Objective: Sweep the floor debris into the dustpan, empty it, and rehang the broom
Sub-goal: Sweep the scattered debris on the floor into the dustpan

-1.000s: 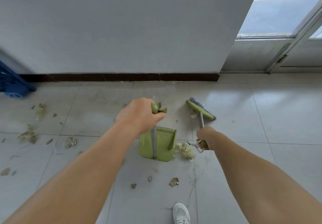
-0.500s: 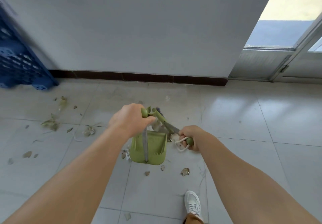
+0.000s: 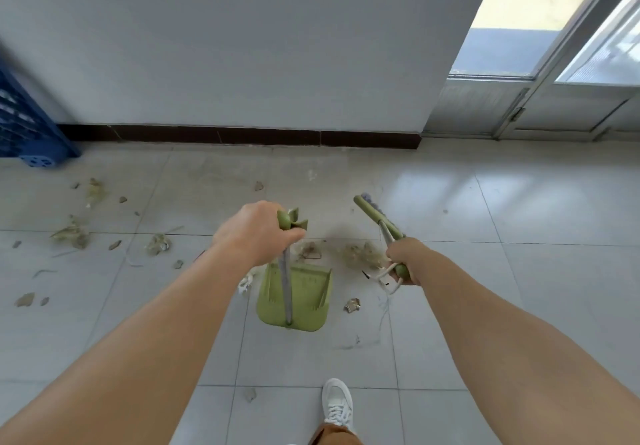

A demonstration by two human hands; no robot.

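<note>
Left hand [image 3: 256, 231] is closed round the green plastic grip topping the thin grey metal pole of the olive-green plastic dustpan [image 3: 294, 301], which sits on the glossy pale-grey tiled floor [image 3: 519, 271] w/ ribbed side walls; tray looks empty, no legible writing. Right hand [image 3: 403, 259] is wrapped round the green-handled short broom [image 3: 379, 219], white cord loop dangling at its end, head raised just beyond. Dry crumpled leaf and paper debris [image 3: 362, 254] lies btwn pan and broom, more scattered left.
</note>
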